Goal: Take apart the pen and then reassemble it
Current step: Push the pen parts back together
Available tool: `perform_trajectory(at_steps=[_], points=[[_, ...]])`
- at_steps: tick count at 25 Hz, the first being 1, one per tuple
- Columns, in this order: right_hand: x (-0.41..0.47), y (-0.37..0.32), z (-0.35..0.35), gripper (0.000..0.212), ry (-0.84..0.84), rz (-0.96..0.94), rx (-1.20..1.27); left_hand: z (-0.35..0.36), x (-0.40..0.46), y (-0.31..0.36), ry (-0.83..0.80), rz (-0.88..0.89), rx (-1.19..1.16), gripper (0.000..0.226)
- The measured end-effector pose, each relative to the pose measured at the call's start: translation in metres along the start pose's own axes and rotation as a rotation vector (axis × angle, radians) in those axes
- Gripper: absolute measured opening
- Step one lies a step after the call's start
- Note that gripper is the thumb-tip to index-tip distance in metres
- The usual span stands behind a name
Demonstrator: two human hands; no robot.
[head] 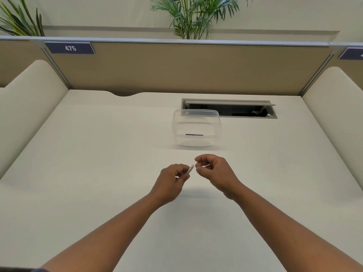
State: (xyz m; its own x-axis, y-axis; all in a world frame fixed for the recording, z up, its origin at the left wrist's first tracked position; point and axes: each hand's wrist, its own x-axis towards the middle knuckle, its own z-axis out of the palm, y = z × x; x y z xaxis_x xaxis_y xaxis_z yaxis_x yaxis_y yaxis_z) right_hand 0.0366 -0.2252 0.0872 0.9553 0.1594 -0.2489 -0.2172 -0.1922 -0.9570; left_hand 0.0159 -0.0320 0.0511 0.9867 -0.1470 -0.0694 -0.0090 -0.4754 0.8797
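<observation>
My left hand [172,178] grips a white pen barrel [191,169], whose open end points up and to the right out of my fingers. My right hand [213,169] is just to the right of that end, fingers pinched on a thin pale pen part [206,165] that is mostly hidden. The two hands hover close together above the white desk [98,173]. A clear plastic container [196,128] stands behind them, with a thin dark rod [194,135] lying inside it.
An open cable hatch [229,108] is sunk into the desk behind the container. Beige partition walls enclose the desk at the back and both sides. Plants stand beyond the rear partition.
</observation>
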Motion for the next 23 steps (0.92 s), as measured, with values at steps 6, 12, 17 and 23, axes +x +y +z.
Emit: perform_trajectory(at_steps=[6, 12, 17, 23], points=[[0.005, 0.012, -0.006, 0.019, 0.081, -0.044, -0.071, 0.000, 0.001, 0.001, -0.011, -0.038, -0.051, 0.013], [0.017, 0.054, -0.026, 0.016, 0.274, 0.060, -0.394, -0.001, 0.003, 0.002, -0.009, -0.073, -0.090, 0.015], [0.029, 0.079, -0.046, 0.020, 0.290, 0.264, -0.612, -0.003, 0.005, -0.001, -0.003, -0.081, -0.096, 0.014], [0.037, 0.094, -0.040, 0.033, 0.301, 0.294, -0.736, -0.004, 0.006, -0.003, 0.003, -0.078, -0.101, 0.019]])
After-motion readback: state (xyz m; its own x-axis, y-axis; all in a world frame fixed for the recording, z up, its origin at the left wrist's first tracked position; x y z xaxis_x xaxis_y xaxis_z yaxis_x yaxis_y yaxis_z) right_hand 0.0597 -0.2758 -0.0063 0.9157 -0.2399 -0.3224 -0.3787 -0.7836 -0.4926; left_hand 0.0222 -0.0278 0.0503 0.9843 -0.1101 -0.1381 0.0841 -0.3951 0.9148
